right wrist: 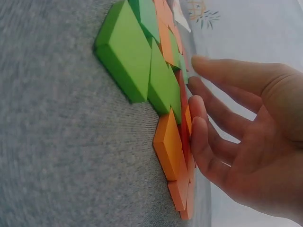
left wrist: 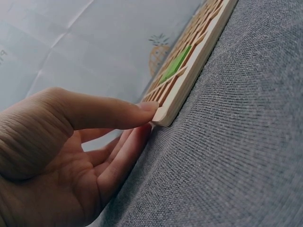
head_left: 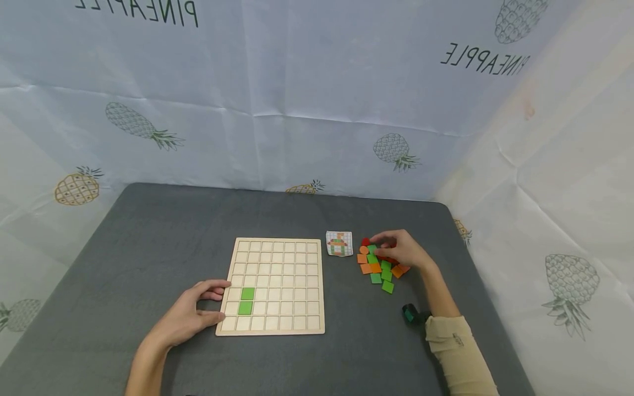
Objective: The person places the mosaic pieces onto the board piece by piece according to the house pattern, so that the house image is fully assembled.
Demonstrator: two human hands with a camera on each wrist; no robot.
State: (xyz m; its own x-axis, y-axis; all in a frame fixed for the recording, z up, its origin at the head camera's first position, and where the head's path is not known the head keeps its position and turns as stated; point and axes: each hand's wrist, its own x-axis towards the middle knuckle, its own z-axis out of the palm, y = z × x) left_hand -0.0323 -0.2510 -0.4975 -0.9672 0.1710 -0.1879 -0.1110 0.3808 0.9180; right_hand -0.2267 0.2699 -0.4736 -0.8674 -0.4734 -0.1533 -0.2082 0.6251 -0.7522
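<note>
A pale wooden grid board (head_left: 273, 333) lies flat on the table. Two green square tiles (head_left: 246, 300) sit one above the other in cells near its left side. My left hand (head_left: 184, 312) holds the board's left edge; the left wrist view shows the thumb on the rim and fingertips against the side. Over a pile of loose tiles (head_left: 386, 274), my right hand (head_left: 403, 250) reaches with thumb and fingers apart and slightly bent. No tile shows between them. Green, orange and red pieces make up this pile, some hidden beneath the hand.
A small pattern card (head_left: 339, 243) with a coloured grid picture lies between board and pile. A small black object (head_left: 410, 314) with a green patch is on the table beside the right forearm. Pineapple-printed white cloth (head_left: 317, 99) hangs behind the grey table (head_left: 173, 231).
</note>
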